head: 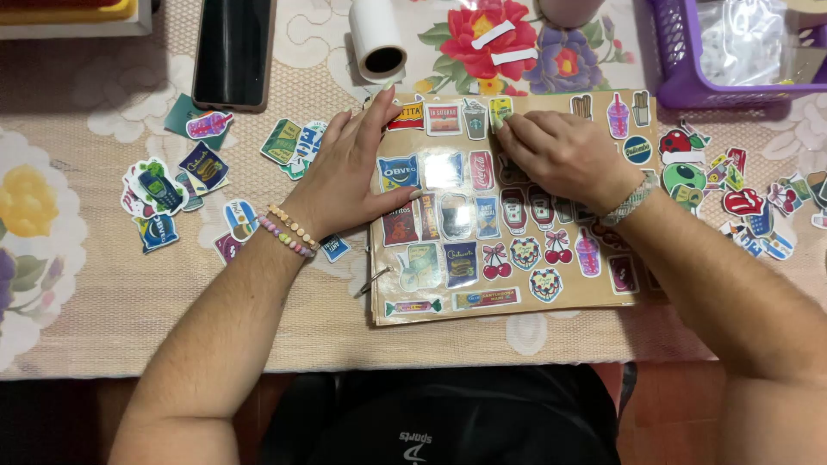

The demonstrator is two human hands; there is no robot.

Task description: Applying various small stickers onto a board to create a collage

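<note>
On the tabletop point(112, 319), which is covered by a lace cloth with printed flowers, a brown ring-bound album page point(513, 301) is laid flat, and both hands are rested on it. The left hand point(349, 176) is spread open and pressed palm down over the page's left edge, with its fingers fanned toward the upper left rows of stickers; nothing is gripped by it. Beaded bracelets point(289, 231) are worn on that wrist. The right hand point(564, 155) is laid over the upper middle of the page, its fingers bent and its fingertips point(500, 123) pressed down on a small sticker point(500, 108) in the top row; the sticker is touched from above rather than held between fingers. A woven band point(630, 203) is seen on the right wrist.

The page is nearly filled with rows of stickers showing drinks, snack packets, bottles and cherries. Loose stickers point(164, 194) are scattered on the cloth to the left of the page, and a further loose group point(741, 194) lies to its right. Beyond the page, a white roll point(376, 34) is lying on its side, a dark phone point(233, 52) is placed face up at the upper left, and a purple basket point(680, 82) stands at the upper right.
</note>
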